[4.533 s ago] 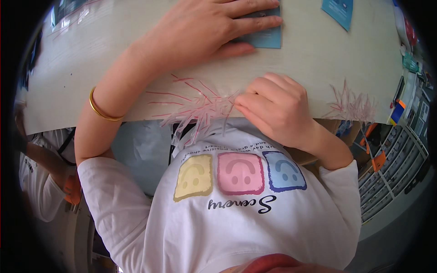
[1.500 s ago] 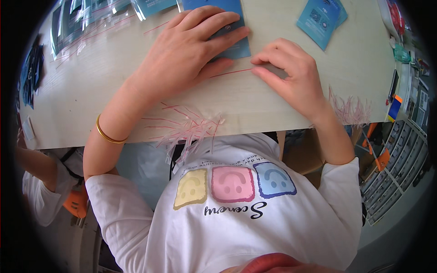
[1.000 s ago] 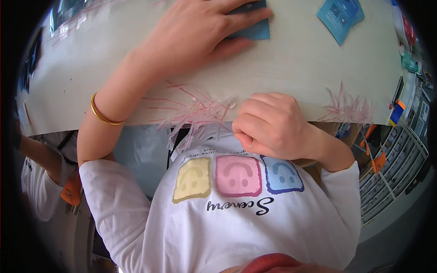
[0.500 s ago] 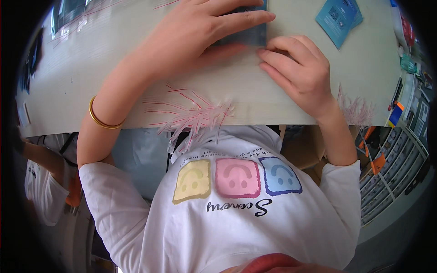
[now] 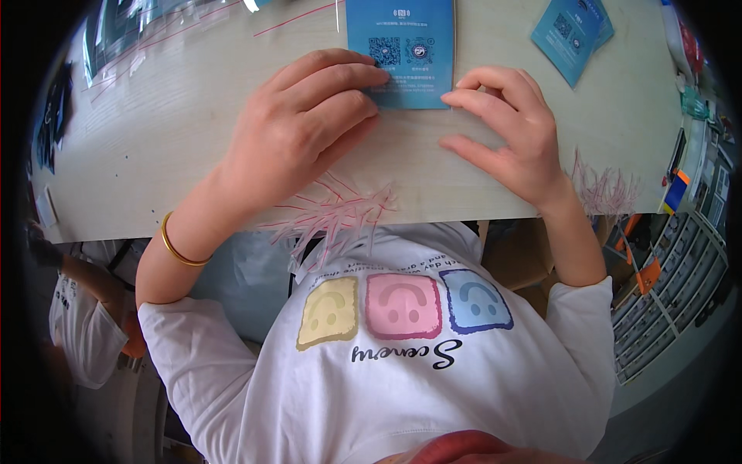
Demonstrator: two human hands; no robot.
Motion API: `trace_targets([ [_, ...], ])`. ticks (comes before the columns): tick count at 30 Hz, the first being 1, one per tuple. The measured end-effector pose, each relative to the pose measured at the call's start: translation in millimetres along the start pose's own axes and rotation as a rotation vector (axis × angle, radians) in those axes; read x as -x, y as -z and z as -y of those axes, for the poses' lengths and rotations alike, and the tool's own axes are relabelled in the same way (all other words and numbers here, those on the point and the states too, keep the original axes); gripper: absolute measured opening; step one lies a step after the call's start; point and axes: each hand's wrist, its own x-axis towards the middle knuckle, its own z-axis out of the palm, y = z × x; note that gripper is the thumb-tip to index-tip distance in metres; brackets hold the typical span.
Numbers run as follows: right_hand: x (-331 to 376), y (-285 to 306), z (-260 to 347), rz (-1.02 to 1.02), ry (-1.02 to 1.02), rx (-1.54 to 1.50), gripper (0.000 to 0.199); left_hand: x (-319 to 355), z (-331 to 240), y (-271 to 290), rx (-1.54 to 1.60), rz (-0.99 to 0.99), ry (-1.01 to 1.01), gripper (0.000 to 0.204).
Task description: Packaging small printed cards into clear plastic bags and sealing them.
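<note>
A blue printed card (image 5: 413, 89) lies on the table in front of me, with what looks like a clear sleeve edge along its right side. My left hand (image 5: 309, 116) reaches over the card's lower left corner. Its fingertips rest on the card, and they are stretched out with the thumb lower and apart. My right hand (image 5: 514, 127) is beside the card's lower right corner. One fingertip is at that corner, while the thumb stands apart from it with nothing visible between.
Clear strips with red lines (image 5: 332, 213) are heaped at the table's near edge; another heap (image 5: 607, 185) is farther right. More blue cards (image 5: 568, 39) overlap at the far right. Shiny clear bags (image 5: 139, 31) lie far left. Another person's arm (image 5: 93, 282) shows at the left.
My left hand has drawn back toward me and left off the card, uncovering most of its print. The thumb and fingers of my right hand have spread apart.
</note>
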Motion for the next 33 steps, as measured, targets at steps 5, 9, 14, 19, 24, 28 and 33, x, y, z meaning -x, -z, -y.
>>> trace_targets([
  [5,1.1,-3.4,-13.5,0.029,0.011,0.034,0.021,-2.8,0.4,3.0,0.036,0.001,0.021,0.019],
  [9,-5.4,-5.4,-5.5,0.034,-0.097,-0.005,0.014,1.7,4.3,8.0,0.125,0.015,0.129,0.025],
  [14,-6.6,-5.0,-0.9,0.056,-0.199,-0.006,0.011,1.4,11.2,22.5,0.066,0.196,-0.007,0.048],
  [19,-8.2,-3.3,3.2,0.074,-0.246,-0.005,0.011,2.3,11.9,25.0,-0.114,0.349,-0.117,0.060],
  [24,-8.8,-3.0,4.7,0.083,-0.260,-0.008,0.011,3.8,13.7,22.6,-0.144,0.364,-0.119,0.063],
  [28,-8.5,-1.4,5.4,0.089,-0.282,-0.002,0.010,3.8,13.7,20.4,-0.140,0.352,-0.126,0.063],
  [33,-12.8,0.2,7.7,0.087,-0.262,0.049,0.013,2.4,14.0,20.1,-0.143,0.350,-0.124,0.062],
])
